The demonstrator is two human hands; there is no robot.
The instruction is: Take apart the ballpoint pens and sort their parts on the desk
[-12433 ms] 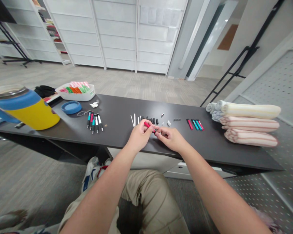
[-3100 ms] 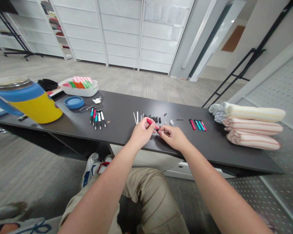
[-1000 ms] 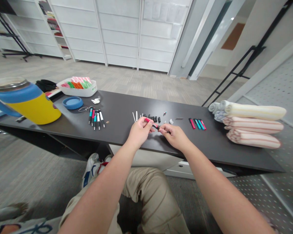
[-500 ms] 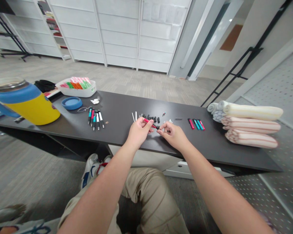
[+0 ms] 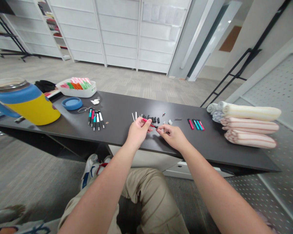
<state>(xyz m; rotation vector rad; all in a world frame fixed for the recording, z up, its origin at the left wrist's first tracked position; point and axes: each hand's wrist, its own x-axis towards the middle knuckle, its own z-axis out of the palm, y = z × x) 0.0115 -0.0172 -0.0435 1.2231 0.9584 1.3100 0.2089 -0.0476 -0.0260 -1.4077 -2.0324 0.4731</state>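
A long dark bench crosses a carpeted room, with white cabinet doors behind it. Far left of the red pen stand a yellow jug, a white tray and a blue lid, all well apart from the work. Closer on that side, a small group of assembled pens lies side by side; we judge these to be done.

Just left of and behind the red pen lie thin white refills. Our left hand holds the red pen above the bench's near edge, its grip pinching the barrel. Our right hand meets it, its grip closed on the pen's dark front end. We take this pen to be mid-assembly.

Behind the red pen lies a row of black parts, and to its right are small metal bits and several coloured barrels. By our reckoning, several pens remain to be built. Far right of the pen lie rolled towels.

The right fingertips hide the joint, so we cannot tell whether a loose piece sits between them. The metal bits are too small to identify, and the jug is cut off at the frame's edge.
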